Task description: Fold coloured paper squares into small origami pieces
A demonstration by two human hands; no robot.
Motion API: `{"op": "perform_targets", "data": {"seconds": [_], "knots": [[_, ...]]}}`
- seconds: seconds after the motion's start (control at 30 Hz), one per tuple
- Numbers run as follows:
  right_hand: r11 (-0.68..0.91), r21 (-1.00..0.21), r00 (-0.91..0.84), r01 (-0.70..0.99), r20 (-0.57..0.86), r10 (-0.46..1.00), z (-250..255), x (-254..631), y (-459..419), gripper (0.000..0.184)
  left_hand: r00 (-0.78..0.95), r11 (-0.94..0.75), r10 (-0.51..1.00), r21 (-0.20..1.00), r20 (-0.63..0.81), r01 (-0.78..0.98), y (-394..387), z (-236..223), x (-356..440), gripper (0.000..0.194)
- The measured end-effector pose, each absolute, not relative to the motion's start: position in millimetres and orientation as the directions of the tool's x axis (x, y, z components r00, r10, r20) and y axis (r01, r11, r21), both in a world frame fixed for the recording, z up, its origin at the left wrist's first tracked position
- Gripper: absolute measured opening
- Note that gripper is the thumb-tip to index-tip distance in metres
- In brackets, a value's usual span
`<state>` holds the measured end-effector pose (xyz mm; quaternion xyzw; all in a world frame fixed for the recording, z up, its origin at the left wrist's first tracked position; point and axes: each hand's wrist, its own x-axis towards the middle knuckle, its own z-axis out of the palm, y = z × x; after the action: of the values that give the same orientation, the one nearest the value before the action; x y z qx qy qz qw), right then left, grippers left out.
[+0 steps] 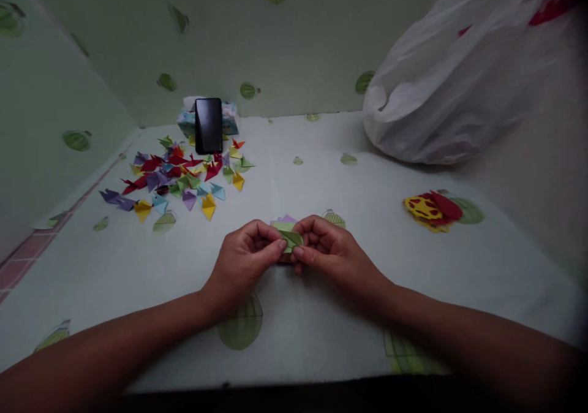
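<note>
A small piece of folded green paper (291,239) is held up between both hands, over the middle of the table. My left hand (250,255) pinches its left side between thumb and fingers. On the other side, my right hand (328,250) grips the right edge, thumb in front and fingers curled behind. A crease runs diagonally over the green paper. Just behind it shows a bit of purple paper (285,219), mostly hidden by the hands, so I cannot tell whether it lies on the table.
Many folded paper pieces (184,180) in several colours lie at the back left. Behind them a black phone (209,125) leans on a tissue box (231,119). Yellow and red paper cutouts (432,211) lie at the right, below a large white plastic bag (441,94).
</note>
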<state>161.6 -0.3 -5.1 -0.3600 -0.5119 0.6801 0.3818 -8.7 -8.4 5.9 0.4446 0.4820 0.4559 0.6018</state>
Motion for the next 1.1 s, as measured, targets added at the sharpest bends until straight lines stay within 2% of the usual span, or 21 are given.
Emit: {"op": "perform_targets", "data": {"seconds": [0.37, 0.53, 0.67, 0.83, 1.1], "knots": [[-0.183, -0.973, -0.445, -0.139, -0.104, 0.889, -5.2, 160.2, -1.4, 0.019, 0.090, 0.198, 0.978, 0.976, -0.190, -0.089, -8.3, 4.9, -7.9, 0.017], [-0.101, -0.992, -0.386, -0.078, -0.064, 0.920, -6.9, 159.2, -2.6, 0.020, 0.085, 0.168, 0.983, 0.985, -0.164, -0.041, -10.2, 3.6, -7.0, 0.018], [-0.130, -0.988, -0.386, -0.085, -0.087, 0.918, -4.6, 159.3, -3.3, 0.018, 0.087, 0.159, 0.985, 0.982, -0.151, -0.098, -11.9, 3.5, -6.3, 0.026], [-0.174, -0.978, -0.423, -0.113, -0.111, 0.899, -1.2, 161.2, -1.2, 0.014, 0.136, 0.215, 0.971, 0.964, -0.195, -0.156, -10.1, 2.3, -9.7, 0.030], [-0.162, -0.986, -0.412, -0.047, -0.128, 0.902, 0.0, 163.9, 2.1, 0.010, 0.208, 0.240, 0.953, 0.968, -0.220, -0.077, -5.7, 0.3, -14.6, 0.024]]}}
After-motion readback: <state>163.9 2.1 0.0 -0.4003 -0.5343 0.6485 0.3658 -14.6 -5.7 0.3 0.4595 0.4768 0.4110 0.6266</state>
